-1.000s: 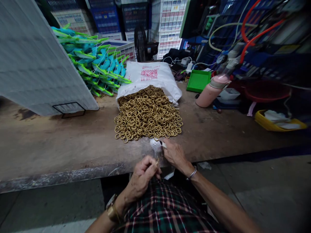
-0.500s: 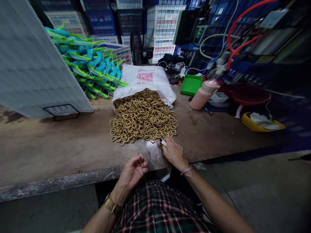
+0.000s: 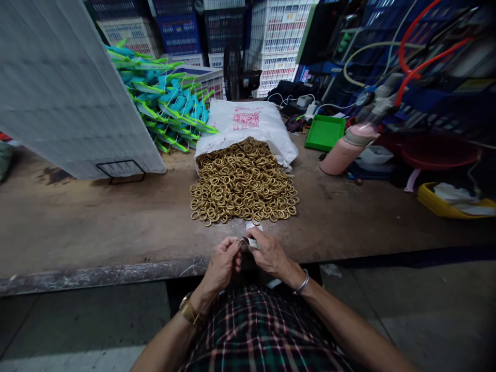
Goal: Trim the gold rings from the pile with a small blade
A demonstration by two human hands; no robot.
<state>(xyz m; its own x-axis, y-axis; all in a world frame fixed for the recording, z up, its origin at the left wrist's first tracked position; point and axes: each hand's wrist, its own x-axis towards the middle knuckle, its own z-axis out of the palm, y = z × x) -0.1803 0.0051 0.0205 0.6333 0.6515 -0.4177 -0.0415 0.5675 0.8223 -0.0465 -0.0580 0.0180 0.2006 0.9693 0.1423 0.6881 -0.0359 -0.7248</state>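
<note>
A heap of brass-coloured rings (image 3: 244, 186) spills from the open mouth of a white sack (image 3: 267, 116) onto the worktable. In front of the heap, my left hand (image 3: 222, 261) is closed, thumb and fingertips pinching a ring that is mostly hidden. My right hand (image 3: 273, 253) is closed around a small knife (image 3: 252, 243) with a pale body and a dark tip. That tip points left and meets the left fingertips; the contact itself is too small to make out.
A white panel (image 3: 77, 93) leans at the left, beside bright green and turquoise pieces (image 3: 174, 103). Right of the sack stand a green tray (image 3: 325, 132), a pink bottle (image 3: 344, 150) and a yellow tray (image 3: 442, 205). Stacked crates (image 3: 178, 33) fill the background.
My right hand has drawn back from the front edge of the ring heap toward my body with the knife. My left hand has turned and closed into a pinch, and both hands now meet.
</note>
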